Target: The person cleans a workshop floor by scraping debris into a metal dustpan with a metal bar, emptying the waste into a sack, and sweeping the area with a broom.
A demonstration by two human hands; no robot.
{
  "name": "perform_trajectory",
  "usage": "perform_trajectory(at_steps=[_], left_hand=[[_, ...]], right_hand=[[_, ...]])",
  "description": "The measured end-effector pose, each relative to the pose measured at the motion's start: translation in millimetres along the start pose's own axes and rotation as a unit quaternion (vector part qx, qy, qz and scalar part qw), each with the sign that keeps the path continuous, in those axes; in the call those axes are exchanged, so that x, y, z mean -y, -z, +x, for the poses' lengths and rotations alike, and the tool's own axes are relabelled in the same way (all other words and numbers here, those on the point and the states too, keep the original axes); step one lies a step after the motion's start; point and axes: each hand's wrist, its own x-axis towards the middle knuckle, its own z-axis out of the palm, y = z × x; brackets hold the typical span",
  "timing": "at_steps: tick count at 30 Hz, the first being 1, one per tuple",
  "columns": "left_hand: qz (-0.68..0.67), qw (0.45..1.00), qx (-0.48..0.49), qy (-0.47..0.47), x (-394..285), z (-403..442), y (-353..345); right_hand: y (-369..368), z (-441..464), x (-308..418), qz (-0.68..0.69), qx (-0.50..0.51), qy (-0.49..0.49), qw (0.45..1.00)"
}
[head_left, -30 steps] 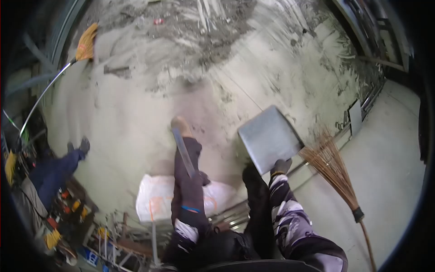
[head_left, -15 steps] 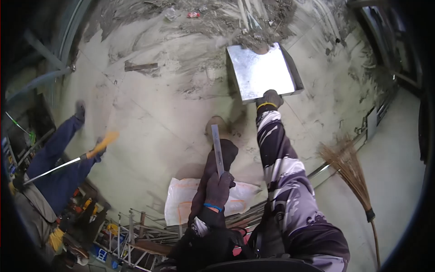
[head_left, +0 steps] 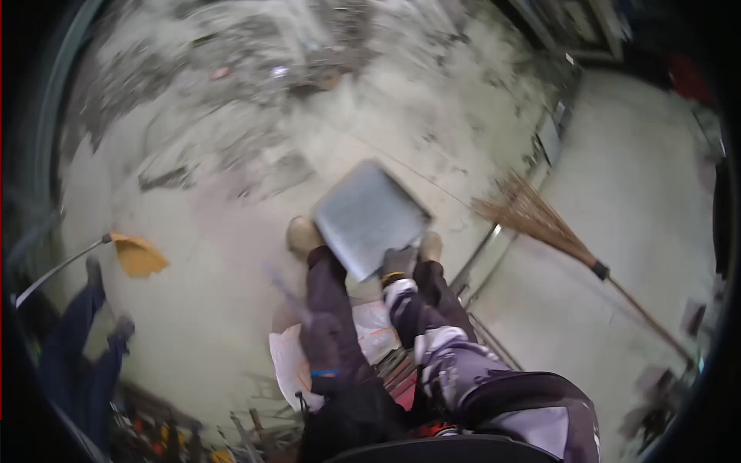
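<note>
The right gloved hand [head_left: 397, 262] grasps the near edge of a metal dustpan [head_left: 370, 216], which lies ahead, angled diagonally. The left gloved hand [head_left: 318, 339], farther from it, grips a blurred flat strip [head_left: 288, 291] slanting forward-left. Half a second ago, the dustpan reached the debris [head_left: 309, 73]; now it is back near the shoes [head_left: 303, 236].

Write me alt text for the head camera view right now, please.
Seen from above, a gloved right hand holds a metal dustpan over a dirt-streaked floor; the left hand grips a thin strip, blurred by motion. A twig broom lies to the right. At left, a co-worker's legs show near an orange broom.
</note>
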Motion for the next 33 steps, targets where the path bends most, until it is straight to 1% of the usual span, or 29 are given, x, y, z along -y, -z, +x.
perform_trajectory(at_steps=[1, 2, 3, 4, 6, 7, 9, 10, 11, 12, 13, 14, 15, 16, 17, 18, 19, 20, 21, 22, 23, 24, 25, 26, 27, 28, 29, 31, 33], left_hand=[[-0.050, 0.995, -0.023, 0.087, -9.7, 4.7, 7.6], [-0.092, 0.978, -0.050, 0.179, -17.8, 10.6, 15.1], [-0.111, 0.973, -0.085, 0.185, -23.3, 17.5, 23.3], [-0.112, 0.968, -0.113, 0.194, -29.9, 13.6, 22.8], [-0.087, 0.975, -0.103, 0.178, -49.8, 18.6, 16.6], [-0.063, 0.977, -0.106, 0.173, -61.8, 18.3, 14.4], [-0.005, 0.986, -0.077, 0.149, -82.5, 18.2, 5.4], [0.017, 0.988, -0.066, 0.140, -75.0, 18.8, 6.3], [0.042, 0.989, -0.057, 0.128, -78.5, 17.0, 5.8], [0.052, 0.991, -0.048, 0.116, -84.1, 14.5, 3.6], [0.086, 0.989, -0.015, 0.116, -90.7, 11.0, 0.2], [0.119, 0.986, 0.017, 0.118, -94.7, 5.0, -3.4], [0.124, 0.987, 0.025, 0.104, -99.4, -4.9, -11.2], [0.091, 0.988, 0.031, 0.122, -105.2, -15.8, -22.3], [0.052, 0.988, 0.037, 0.143, -107.1, -22.6, -34.8], [0.048, 0.990, 0.039, 0.126, -102.4, -29.8, -39.1], [0.082, 0.985, 0.084, 0.125, -94.7, -38.7, -39.7], [0.117, 0.977, 0.126, 0.126, -88.9, -46.5, -47.0], [0.115, 0.979, 0.119, 0.117, -86.5, -52.4, -59.5], [0.173, 0.972, 0.128, 0.099, -82.9, -60.2, -69.5], [0.232, 0.960, 0.132, 0.083, -78.5, -67.7, -78.8], [0.221, 0.966, 0.121, 0.050, -80.3, -78.4, -91.1], [0.227, 0.967, 0.107, 0.050, -79.1, -85.6, -99.3], [0.199, 0.974, 0.095, 0.052, -76.0, -89.1, -109.2], [0.172, 0.980, 0.083, 0.053, -74.4, -92.5, -120.4], [0.181, 0.979, 0.073, 0.055, -75.6, -95.4, -130.5], [0.186, 0.979, 0.068, 0.056, -80.4, -97.9, -142.9], [0.199, 0.977, 0.054, 0.058, -77.1, -100.5, -155.7], [0.230, 0.971, 0.059, 0.010, -75.6, -97.9, -167.7]], right_hand=[[-110.7, 22.1, -92.9, -0.222, -0.134, 0.105, 0.960], [-92.5, -8.5, -25.8, -0.008, -0.124, -0.053, 0.991], [-68.7, -43.8, 50.7, 0.206, -0.178, -0.202, 0.941], [-62.0, -44.3, 80.1, 0.237, -0.174, -0.262, 0.919], [-58.7, -25.2, 112.5, 0.258, -0.142, -0.266, 0.918], [-49.1, -12.8, 131.9, 0.277, -0.123, -0.268, 0.915], [-15.6, 10.4, 163.0, 0.311, -0.091, -0.253, 0.912], [-2.8, 20.5, 167.6, 0.323, -0.082, -0.237, 0.913], [17.4, 28.5, 166.7, 0.367, -0.089, -0.186, 0.907], [32.6, 38.6, 154.4, 0.393, -0.092, -0.142, 0.904], [47.2, 53.7, 134.8, 0.418, -0.099, -0.095, 0.898], [62.8, 67.6, 106.9, 0.430, -0.056, -0.057, 0.899], [102.8, 66.5, 90.2, 0.347, -0.039, -0.063, 0.935], [148.4, 60.5, 81.8, 0.380, -0.020, -0.089, 0.920], [171.7, 63.6, 60.8, 0.375, 0.005, -0.090, 0.922], [168.7, 77.1, 24.4, 0.356, 0.000, -0.061, 0.933], [192.9, 79.8, 7.5, 0.277, 0.040, -0.091, 0.956], [192.7, 88.1, -19.0, 0.293, 0.038, -0.088, 0.951], [204.0, 91.0, -33.6, 0.259, 0.027, -0.113, 0.959], [199.5, 102.8, -58.6, 0.278, 0.035, -0.123, 0.952], [204.7, 108.6, -68.9, 0.251, 0.035, -0.152, 0.955], [200.6, 121.2, -86.0, 0.269, 0.045, -0.150, 0.950], [188.5, 131.9, -99.0, 0.287, 0.057, -0.152, 0.944], [177.2, 141.9, -102.5, 0.291, 0.069, -0.151, 0.942], [166.3, 151.9, -106.5, 0.346, 0.068, -0.128, 0.927], [153.5, 161.2, -109.4, 0.401, 0.068, -0.107, 0.907], [144.9, 173.0, -104.5, 0.405, 0.078, -0.110, 0.904], [129.2, 187.2, -86.0, 0.346, 0.083, -0.165, 0.920], [102.4, 194.3, -81.4, 0.360, 0.090, -0.152, 0.916]])
